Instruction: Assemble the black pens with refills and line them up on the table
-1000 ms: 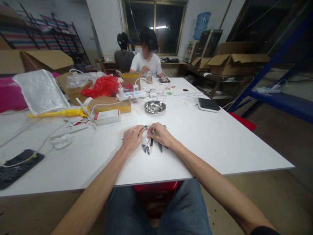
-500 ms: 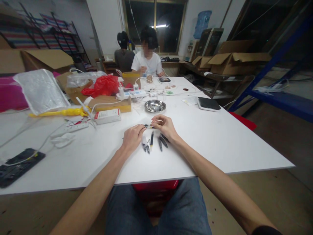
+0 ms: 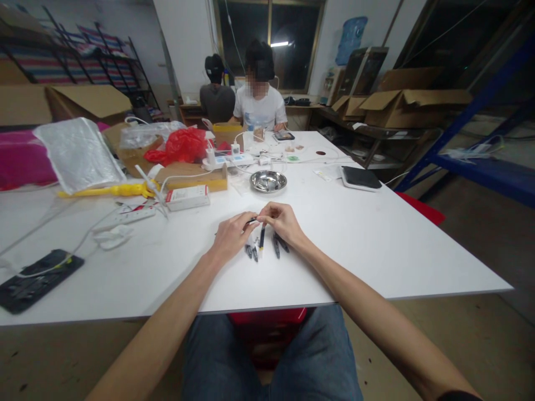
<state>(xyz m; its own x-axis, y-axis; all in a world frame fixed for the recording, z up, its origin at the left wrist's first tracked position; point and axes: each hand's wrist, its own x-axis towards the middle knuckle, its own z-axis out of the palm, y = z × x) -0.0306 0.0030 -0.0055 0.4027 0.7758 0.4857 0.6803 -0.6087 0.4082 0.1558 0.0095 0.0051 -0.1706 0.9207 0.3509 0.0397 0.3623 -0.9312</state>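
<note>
My left hand (image 3: 230, 236) is closed around a slim dark pen (image 3: 251, 220), most of it hidden by the fingers. At the pen's right end my right hand (image 3: 284, 223) is pinched, its fingertips meeting those of the left. Below the hands lies a dark tube with a yellowish end (image 3: 261, 238). Left of it rest clear pen pieces with black tips (image 3: 252, 252). Dark pen parts (image 3: 277, 246) lie under and beside my right hand. Beyond the hands stands a shiny metal dish (image 3: 281, 188) with small dark bits in it.
A white box (image 3: 188, 199), a power strip (image 3: 229, 161), a red plastic bag (image 3: 179, 147) and a yellow object (image 3: 108, 192) crowd the left. At right is a black-topped device (image 3: 361, 177). One person (image 3: 259, 108) sits across the table (image 3: 401, 245); another sits farther back.
The hands have come closer together, and less of the pen shows between them. The whole view has shifted slightly. The person across has lowered a hand.
</note>
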